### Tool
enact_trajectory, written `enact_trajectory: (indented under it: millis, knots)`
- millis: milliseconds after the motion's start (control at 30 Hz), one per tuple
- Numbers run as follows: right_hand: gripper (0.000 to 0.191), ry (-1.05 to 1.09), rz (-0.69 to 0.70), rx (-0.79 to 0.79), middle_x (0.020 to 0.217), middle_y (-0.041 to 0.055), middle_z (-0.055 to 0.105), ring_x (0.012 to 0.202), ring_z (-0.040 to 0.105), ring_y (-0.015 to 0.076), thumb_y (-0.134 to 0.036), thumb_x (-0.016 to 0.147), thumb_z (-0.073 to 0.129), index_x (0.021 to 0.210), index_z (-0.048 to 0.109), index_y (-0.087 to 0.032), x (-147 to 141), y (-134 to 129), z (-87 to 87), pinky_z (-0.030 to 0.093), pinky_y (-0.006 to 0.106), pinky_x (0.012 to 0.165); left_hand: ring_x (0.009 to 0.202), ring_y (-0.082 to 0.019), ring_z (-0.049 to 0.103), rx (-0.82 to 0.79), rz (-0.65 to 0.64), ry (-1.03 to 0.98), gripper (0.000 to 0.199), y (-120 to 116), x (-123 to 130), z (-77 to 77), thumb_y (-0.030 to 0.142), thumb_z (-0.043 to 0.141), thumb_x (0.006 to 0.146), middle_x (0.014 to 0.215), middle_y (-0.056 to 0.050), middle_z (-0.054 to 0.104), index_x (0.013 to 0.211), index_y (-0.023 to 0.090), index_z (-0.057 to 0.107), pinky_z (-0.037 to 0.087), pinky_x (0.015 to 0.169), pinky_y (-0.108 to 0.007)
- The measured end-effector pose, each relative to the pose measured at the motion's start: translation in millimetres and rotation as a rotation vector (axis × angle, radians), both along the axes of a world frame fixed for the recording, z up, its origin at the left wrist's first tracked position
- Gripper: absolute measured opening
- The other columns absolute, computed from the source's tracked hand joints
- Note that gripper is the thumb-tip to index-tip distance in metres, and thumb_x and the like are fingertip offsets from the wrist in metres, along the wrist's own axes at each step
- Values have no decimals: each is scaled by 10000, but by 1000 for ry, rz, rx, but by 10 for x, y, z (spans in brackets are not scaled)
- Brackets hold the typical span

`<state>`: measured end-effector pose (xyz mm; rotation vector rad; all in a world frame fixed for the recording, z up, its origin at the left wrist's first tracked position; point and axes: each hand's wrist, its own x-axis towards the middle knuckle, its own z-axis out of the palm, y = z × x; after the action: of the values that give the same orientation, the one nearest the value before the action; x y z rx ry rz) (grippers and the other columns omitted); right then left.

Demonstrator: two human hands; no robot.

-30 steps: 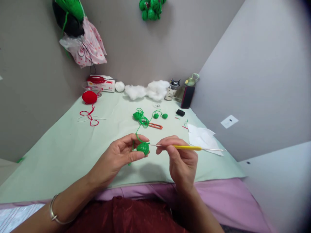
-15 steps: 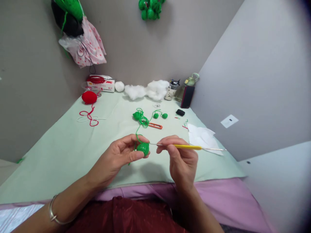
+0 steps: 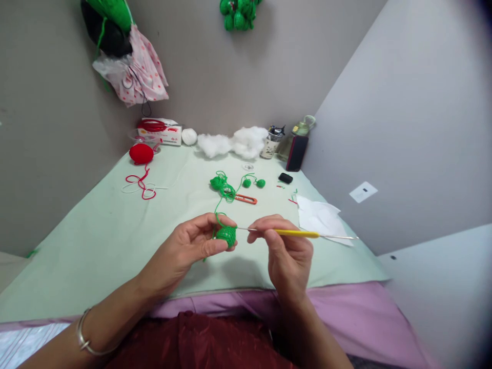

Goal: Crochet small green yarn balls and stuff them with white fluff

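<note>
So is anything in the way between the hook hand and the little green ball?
Nothing visible. The right hand holds the yellow-handled metal crochet hook, and its thin tip reaches straight to the small green crocheted ball pinched in the left hand.

Crochet piece: green yarn, knobbly, matt. Crochet hook: bare metal shaft, smooth yellow plastic grip. Desk: pale green cloth cover, matt. Stuffing: white fluffy fibre.

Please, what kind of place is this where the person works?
Probably a small home craft corner for crochet. The right hand holds a crochet hook, a red yarn ball and white stuffing lie on the table.
</note>
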<state>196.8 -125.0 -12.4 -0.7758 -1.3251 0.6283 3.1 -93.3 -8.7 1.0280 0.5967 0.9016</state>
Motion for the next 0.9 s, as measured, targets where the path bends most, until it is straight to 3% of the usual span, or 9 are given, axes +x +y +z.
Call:
enact_trajectory:
  millis: [900]
  knots:
    - [152,-62,-47,47,862,41,727,725,682,162,-202,981,614,973,763,-235,-66,-21,-31,588,329,649,900,-168,681,-11,-49,-16,237,-22,15,-33,263,809,838,978,-25,741,1071,246,774,507,910,-301]
